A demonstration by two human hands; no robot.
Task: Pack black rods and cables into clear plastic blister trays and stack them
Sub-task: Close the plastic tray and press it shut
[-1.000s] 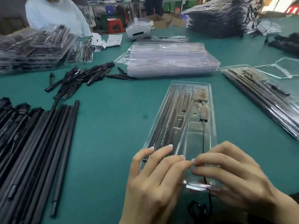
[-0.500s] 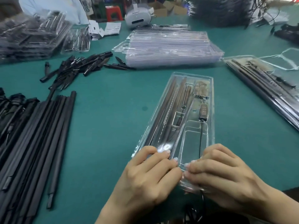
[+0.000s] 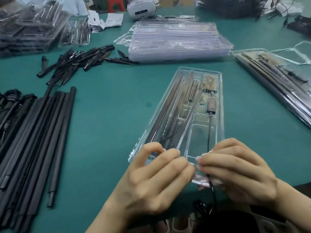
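Fingertips (image 3: 199,158) of both my hands pinching near edge of blister tray (image 3: 217,135); risking trapping cable (image 3: 209,132), popping rods (image 3: 170,105) loose.

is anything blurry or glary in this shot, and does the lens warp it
Head view: both hands, left hand and right hand, are slightly motion-blurred at the near end of the blister tray; soft glare streaks the stack of empty trays; wide-angle distortion bows the black rods at the left edge; lighting is even, with faint shadows.
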